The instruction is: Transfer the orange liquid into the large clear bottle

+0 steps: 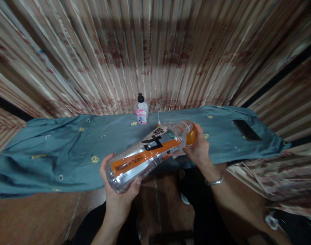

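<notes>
Cloth (55, 153) of blue-grey covers the table, and just in front of its near edge a large clear bottle (147, 153) is held almost level in the air. The bottle carries an orange and silver label, and its see-through wall looks empty. The left hand (119, 194) is wrapped around the base. The right hand (200, 149) is closed over the neck at the orange cap (191, 134). At the back of the cloth a small bottle (141, 110) with a black top stands upright, its contents unclear. A dark phone (246, 130) lies well to the right.
</notes>
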Action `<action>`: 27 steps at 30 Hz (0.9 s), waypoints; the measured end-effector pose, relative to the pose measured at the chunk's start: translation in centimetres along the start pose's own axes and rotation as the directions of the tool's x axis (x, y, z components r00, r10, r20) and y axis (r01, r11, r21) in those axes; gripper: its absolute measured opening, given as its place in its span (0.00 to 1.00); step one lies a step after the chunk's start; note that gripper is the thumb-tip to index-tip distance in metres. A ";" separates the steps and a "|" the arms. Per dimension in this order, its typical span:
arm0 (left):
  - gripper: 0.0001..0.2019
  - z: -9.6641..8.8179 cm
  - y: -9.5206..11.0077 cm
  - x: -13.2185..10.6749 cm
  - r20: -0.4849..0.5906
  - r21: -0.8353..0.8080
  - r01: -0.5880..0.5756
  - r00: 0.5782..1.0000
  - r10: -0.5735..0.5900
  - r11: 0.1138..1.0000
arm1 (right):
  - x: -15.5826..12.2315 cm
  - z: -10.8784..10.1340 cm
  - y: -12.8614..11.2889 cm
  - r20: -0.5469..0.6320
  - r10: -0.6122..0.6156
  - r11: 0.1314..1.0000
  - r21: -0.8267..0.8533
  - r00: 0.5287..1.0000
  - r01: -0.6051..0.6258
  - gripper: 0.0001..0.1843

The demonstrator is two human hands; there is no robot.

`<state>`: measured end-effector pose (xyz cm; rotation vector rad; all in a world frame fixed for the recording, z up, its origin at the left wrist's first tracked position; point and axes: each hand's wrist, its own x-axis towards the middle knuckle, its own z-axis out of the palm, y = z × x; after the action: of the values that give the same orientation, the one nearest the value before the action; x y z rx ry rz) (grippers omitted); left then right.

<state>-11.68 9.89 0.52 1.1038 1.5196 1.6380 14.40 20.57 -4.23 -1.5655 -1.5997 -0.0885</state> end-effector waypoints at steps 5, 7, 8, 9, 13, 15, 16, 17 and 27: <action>0.45 0.1 0.0 0.0 0.000 -0.005 0.006 1.000 -0.006 1.000 | 0.0 0.0 0.0 -0.001 -0.012 1.000 0.003 1.000 0.012 0.43; 0.45 0.1 0.1 -0.1 0.000 -0.010 0.010 1.000 -0.010 1.000 | 0.0 0.0 0.0 -0.011 -0.012 1.000 0.000 1.000 0.012 0.43; 0.45 0.1 0.1 -0.1 0.001 -0.015 0.013 1.000 -0.013 1.000 | 0.0 0.0 0.0 -0.014 -0.009 1.000 -0.002 1.000 0.009 0.43; 0.45 0.1 0.1 -0.1 0.002 -0.020 0.016 1.000 -0.016 1.000 | 0.1 0.0 0.0 -0.015 -0.006 1.000 -0.003 1.000 0.006 0.43; 0.45 0.0 0.1 0.0 0.010 -0.017 0.007 1.000 -0.007 1.000 | 0.1 -0.1 -0.1 0.006 0.014 1.000 0.001 1.000 -0.014 0.42; 0.45 0.1 0.2 0.0 0.006 -0.007 0.001 1.000 0.000 1.000 | 0.1 -0.1 -0.2 0.002 0.013 1.000 0.013 1.000 -0.013 0.42; 0.45 0.1 0.2 0.0 0.003 -0.007 0.002 1.000 -0.002 1.000 | 0.1 -0.1 -0.2 0.000 0.011 1.000 0.020 1.000 -0.011 0.42; 0.45 0.1 0.2 0.0 -0.001 -0.011 0.008 1.000 -0.008 1.000 | 0.1 -0.1 -0.3 0.000 0.009 1.000 0.025 1.000 -0.009 0.41; 0.45 0.3 0.5 -0.1 -0.022 -0.058 0.038 0.999 -0.039 0.998 | 0.0 0.0 0.0 -0.016 -0.024 1.000 -0.005 1.000 0.024 0.42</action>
<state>-11.30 9.93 1.03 1.0220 1.4901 1.6630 14.44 20.61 -4.24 -1.5453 -1.6076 -0.1173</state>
